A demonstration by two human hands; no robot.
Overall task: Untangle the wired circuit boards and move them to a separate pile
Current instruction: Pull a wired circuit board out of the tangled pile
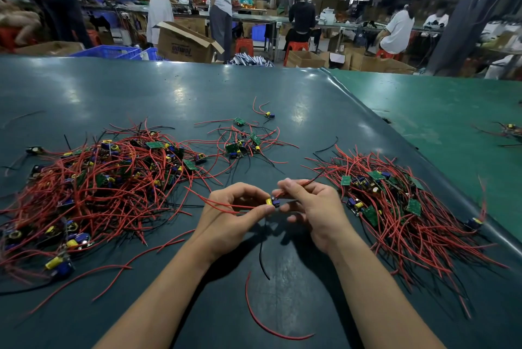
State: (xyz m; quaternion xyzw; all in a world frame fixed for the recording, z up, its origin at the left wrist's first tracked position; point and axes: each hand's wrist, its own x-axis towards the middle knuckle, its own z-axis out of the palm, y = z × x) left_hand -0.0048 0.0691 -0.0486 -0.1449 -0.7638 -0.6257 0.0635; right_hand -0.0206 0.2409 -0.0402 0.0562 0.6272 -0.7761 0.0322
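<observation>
**One wired board held between both hands, piles on either side**

A dark green table mat (158,88) is filling most of the view, and a lighter green mat (440,111) is lying against it on the right. Beyond the far edge, people are standing and sitting at long benches among cardboard boxes (183,43), blue crates (110,52) and red stools (295,48).

On the left of the mat, the tangled pile (104,179) of circuit boards is sprawling widest, its red and black leads crossing in all directions. On the right, a flatter sorted pile (395,201) is lying with its red wires fanning toward the near edge. Farther back, between the two, a small cluster (243,142) of a few boards is sitting loosely, with a single stray board (269,114) just behind it.

Between the two big piles, above bare mat, the left hand (234,216) and the right hand (310,207) are meeting. The left thumb and fingers are pinching one small circuit board (272,201), with its yellow and blue parts showing. The right hand's fingers are curling round a red lead (293,187) that is running up to the right from that board. Another red lead is trailing leftward from the left hand's grip.

A loose red wire (265,323) and a short black wire (262,261) are lying on the mat near the forearms.
</observation>
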